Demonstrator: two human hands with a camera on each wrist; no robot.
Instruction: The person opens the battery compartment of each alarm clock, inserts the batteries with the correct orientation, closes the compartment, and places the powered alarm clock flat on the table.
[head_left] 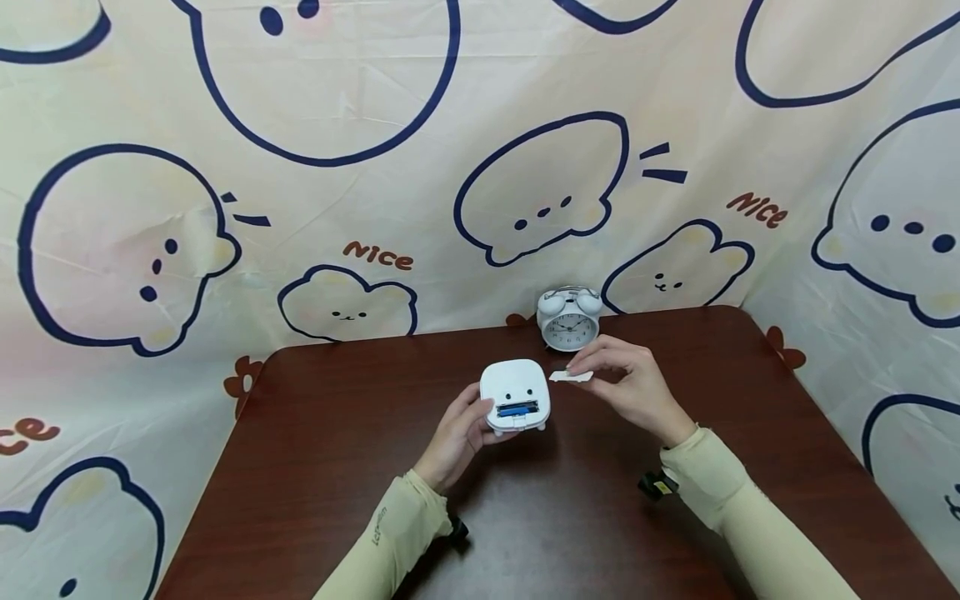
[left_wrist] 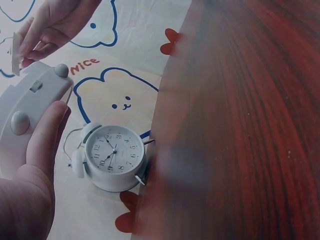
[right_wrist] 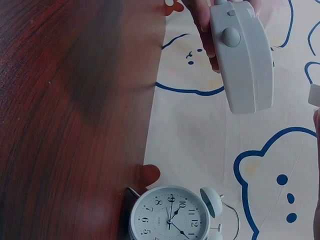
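My left hand (head_left: pixel 459 433) holds a white rounded-square device (head_left: pixel 516 373) with small round feet above the table, its back turned up. A compartment in the back lies uncovered, and a blue battery (head_left: pixel 517 410) sits inside it. To the right, my right hand (head_left: pixel 628 385) pinches a small white battery cover (head_left: pixel 572 377) between thumb and fingers, apart from the device. In the left wrist view, the cover (left_wrist: pixel 16 54) appears edge-on beyond the device (left_wrist: pixel 14 135). The right wrist view shows the device's side (right_wrist: pixel 242 65), but only a sliver of my right hand.
A white twin-bell alarm clock (head_left: pixel 570 325) stands upright at the table's back edge, just beyond my right hand. The dark brown wooden table (head_left: pixel 337 467) meets a cartoon-printed curtain (head_left: pixel 420 200) behind and at the sides.
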